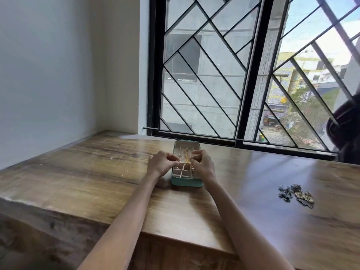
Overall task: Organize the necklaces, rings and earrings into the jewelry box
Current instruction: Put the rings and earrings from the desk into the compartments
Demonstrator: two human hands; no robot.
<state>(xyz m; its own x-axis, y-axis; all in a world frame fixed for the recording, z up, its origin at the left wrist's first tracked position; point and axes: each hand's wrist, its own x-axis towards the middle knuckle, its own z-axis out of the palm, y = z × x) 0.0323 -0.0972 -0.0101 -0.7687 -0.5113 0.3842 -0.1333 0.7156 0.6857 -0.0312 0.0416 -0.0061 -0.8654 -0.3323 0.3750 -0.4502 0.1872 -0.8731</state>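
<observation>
A small teal jewelry box (186,183) lies open on the wooden table (87,172), its lid standing up at the back and its pale compartments showing. Both hands hover over the box. My left hand (160,163) and my right hand (201,162) each pinch part of a thin gold necklace (187,158), which hangs between them above the compartments. Small pieces lie in the left compartments, too small to identify. A heap of dark and pale jewelry pieces (297,195) lies on the table to the right, well away from both hands.
A barred window (243,75) runs along the table's far edge. White walls close the left side. A dark rounded object (344,133) stands at the far right by the window. The table's front edge runs near my forearms.
</observation>
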